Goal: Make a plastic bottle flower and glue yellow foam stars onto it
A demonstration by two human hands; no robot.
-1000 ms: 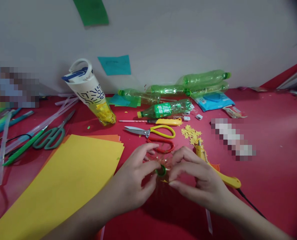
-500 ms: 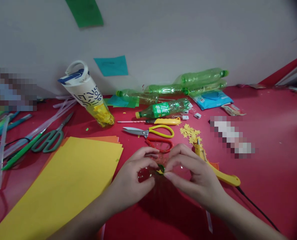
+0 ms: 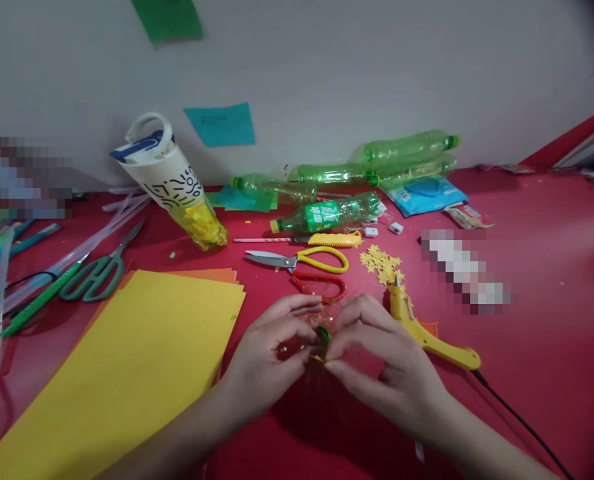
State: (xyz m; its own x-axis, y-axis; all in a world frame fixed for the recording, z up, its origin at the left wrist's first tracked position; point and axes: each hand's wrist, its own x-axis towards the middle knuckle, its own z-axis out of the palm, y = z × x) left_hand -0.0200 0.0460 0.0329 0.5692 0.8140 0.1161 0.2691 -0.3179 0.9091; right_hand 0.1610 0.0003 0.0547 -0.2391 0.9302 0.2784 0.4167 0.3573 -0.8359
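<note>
My left hand is curled around the green neck of a clear plastic bottle, whose body is mostly see-through against the red table and partly behind my fingers. My right hand pinches a small yellow star between thumb and forefinger, just below that neck. Only a tip of the star shows. Beyond my hands lie scissors with one yellow and one red handle. A heap of yellow stars is spread past my right hand, and a yellow hot glue gun rests beside it.
Yellow paper sheets lie left of my hands, with green-handled scissors beyond. A white tumbler stands behind. Several green bottles lie along the wall, near a blue packet. The glue gun's black cord runs to the lower right.
My right fingertips and the yellow star have moved slightly down, away from the green neck. My left hand keeps its grip. The view has shifted a little.
</note>
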